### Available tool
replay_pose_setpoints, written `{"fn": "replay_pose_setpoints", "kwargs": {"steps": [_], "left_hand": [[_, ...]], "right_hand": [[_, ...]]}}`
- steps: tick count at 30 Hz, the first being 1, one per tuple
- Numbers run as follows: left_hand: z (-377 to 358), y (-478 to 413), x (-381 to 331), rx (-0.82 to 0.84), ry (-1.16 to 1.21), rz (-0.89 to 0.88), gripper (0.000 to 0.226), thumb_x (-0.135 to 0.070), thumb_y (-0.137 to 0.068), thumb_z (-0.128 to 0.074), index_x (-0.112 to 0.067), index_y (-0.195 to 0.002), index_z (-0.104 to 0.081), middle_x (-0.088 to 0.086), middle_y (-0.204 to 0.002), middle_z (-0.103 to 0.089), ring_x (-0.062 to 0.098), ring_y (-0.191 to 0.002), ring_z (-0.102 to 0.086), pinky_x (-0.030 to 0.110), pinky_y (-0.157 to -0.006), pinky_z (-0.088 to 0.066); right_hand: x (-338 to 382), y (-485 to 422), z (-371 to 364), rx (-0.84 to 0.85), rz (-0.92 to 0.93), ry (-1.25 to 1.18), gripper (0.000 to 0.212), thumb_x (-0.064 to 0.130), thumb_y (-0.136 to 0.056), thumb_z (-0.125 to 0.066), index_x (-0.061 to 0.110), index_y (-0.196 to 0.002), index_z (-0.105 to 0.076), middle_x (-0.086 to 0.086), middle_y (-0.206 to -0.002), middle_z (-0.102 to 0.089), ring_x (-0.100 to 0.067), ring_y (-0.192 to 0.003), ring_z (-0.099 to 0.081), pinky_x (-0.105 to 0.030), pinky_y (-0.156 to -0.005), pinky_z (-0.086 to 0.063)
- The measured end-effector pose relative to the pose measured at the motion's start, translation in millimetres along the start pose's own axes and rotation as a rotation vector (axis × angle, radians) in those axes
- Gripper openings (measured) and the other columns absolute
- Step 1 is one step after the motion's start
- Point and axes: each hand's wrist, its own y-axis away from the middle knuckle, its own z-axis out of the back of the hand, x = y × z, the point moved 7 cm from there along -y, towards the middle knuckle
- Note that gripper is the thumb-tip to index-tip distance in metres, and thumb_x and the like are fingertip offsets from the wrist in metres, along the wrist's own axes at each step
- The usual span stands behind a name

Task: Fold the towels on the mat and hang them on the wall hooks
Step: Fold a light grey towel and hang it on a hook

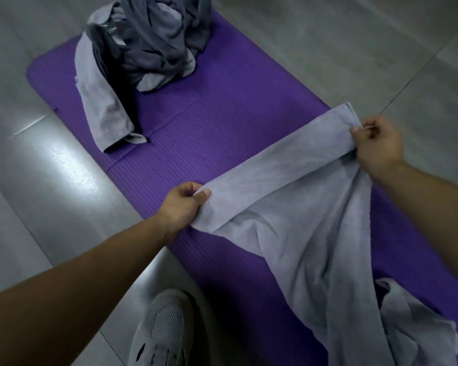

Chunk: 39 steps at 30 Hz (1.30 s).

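A light grey towel (296, 207) is stretched above the purple mat (222, 122). My left hand (181, 204) pinches its near-left edge between thumb and fingers. My right hand (378, 143) grips the far-right end, with a small loop showing at the fingers. The top strip of the towel is folded over between my hands. The rest hangs down and bunches on the mat at the lower right. A heap of dark and light grey towels (148, 46) lies at the mat's far end. No wall hooks are in view.
Grey floor tiles (328, 48) surround the mat, with a bright glare patch at the left. My grey shoe (164, 328) stands on the floor by the mat's near-left edge.
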Motion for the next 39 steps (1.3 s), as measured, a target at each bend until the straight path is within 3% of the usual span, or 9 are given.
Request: {"fn": "replay_pose_setpoints", "kwargs": {"steps": [5,9,11,15,18,24,29,33,39], "left_hand": [[48,-34,-25,-0.248,-0.192,-0.118,0.014,-0.028,-0.094,-0.067,-0.015,-0.090,-0.070,-0.001,-0.083,-0.072,0.012,-0.073,-0.063,0.024,-0.064,-0.051],[78,-58,-33,-0.377,-0.406,-0.132,0.007,-0.029,-0.093,-0.066,-0.022,-0.092,-0.068,-0.005,-0.079,-0.066,0.014,-0.074,-0.061,0.024,-0.059,-0.043],[76,-64,-34,-0.394,-0.527,-0.120,0.017,-0.028,-0.094,-0.061,-0.023,-0.109,-0.067,-0.003,-0.092,-0.067,0.016,-0.085,-0.061,0.026,-0.070,-0.044],[40,-53,-56,-0.387,-0.981,-0.270,0.040,-0.036,-0.089,-0.060,-0.027,-0.128,-0.056,0.010,-0.129,-0.051,0.035,-0.121,-0.047,0.047,-0.104,-0.034],[-16,-40,-76,-0.203,-1.158,-0.518,0.039,-0.033,-0.089,-0.059,-0.024,-0.127,-0.060,0.006,-0.130,-0.054,0.032,-0.119,-0.049,0.044,-0.104,-0.033],[-159,-4,-77,0.497,-1.003,-0.799,0.030,-0.026,-0.096,-0.055,-0.019,-0.121,-0.070,0.001,-0.118,-0.069,0.019,-0.107,-0.063,0.018,-0.091,-0.041],[-258,28,-73,0.762,-1.025,-0.993,0.031,-0.015,-0.097,-0.058,-0.014,-0.126,-0.067,0.007,-0.133,-0.062,0.024,-0.124,-0.054,0.038,-0.106,-0.043],[-307,40,-62,0.920,-1.210,-0.999,0.047,-0.028,-0.101,-0.053,-0.022,-0.148,-0.046,-0.002,-0.153,-0.044,0.014,-0.142,-0.034,0.027,-0.117,-0.025],[-325,30,-91,0.905,-0.872,-0.835,0.011,-0.022,-0.089,-0.074,-0.015,-0.097,-0.075,-0.012,-0.088,-0.068,-0.002,-0.081,-0.062,0.020,-0.078,-0.048]], "right_hand": [[51,-50,-79,0.081,0.109,-0.079,0.008,0.021,-0.092,-0.066,0.015,-0.096,-0.062,-0.001,-0.078,-0.055,0.004,-0.059,-0.047,-0.019,-0.070,-0.044],[70,-63,-134,0.190,0.114,-0.049,0.031,0.016,-0.090,-0.071,0.004,-0.118,-0.066,-0.003,-0.102,-0.061,-0.005,-0.084,-0.057,-0.011,-0.081,-0.044],[60,-54,-138,0.217,0.075,-0.019,0.040,0.014,-0.090,-0.071,0.006,-0.128,-0.061,0.000,-0.111,-0.057,-0.008,-0.102,-0.053,-0.007,-0.084,-0.038],[21,-24,-104,0.164,0.011,0.094,0.033,0.015,-0.088,-0.072,0.006,-0.120,-0.066,-0.004,-0.103,-0.062,-0.015,-0.092,-0.055,-0.022,-0.088,-0.046],[-20,10,-65,0.141,-0.148,0.107,0.029,0.021,-0.086,-0.075,0.007,-0.111,-0.068,-0.009,-0.100,-0.068,-0.017,-0.088,-0.060,-0.027,-0.088,-0.048],[-94,116,0,0.304,-0.464,0.069,0.027,0.036,-0.079,-0.082,0.011,-0.084,-0.072,-0.006,-0.076,-0.073,-0.023,-0.077,-0.069,-0.033,-0.076,-0.056],[-129,181,23,0.556,-0.625,0.053,0.026,0.032,-0.074,-0.086,0.013,-0.082,-0.070,-0.009,-0.070,-0.068,-0.019,-0.065,-0.060,-0.033,-0.059,-0.050],[-132,204,32,0.544,-0.552,-0.080,0.024,0.028,-0.080,-0.082,0.008,-0.084,-0.069,-0.007,-0.070,-0.062,-0.020,-0.067,-0.052,-0.036,-0.064,-0.042],[-106,221,71,0.306,-0.566,-0.492,0.015,0.023,-0.090,-0.071,0.009,-0.086,-0.069,-0.003,-0.074,-0.068,-0.009,-0.064,-0.061,-0.021,-0.059,-0.048]]}}
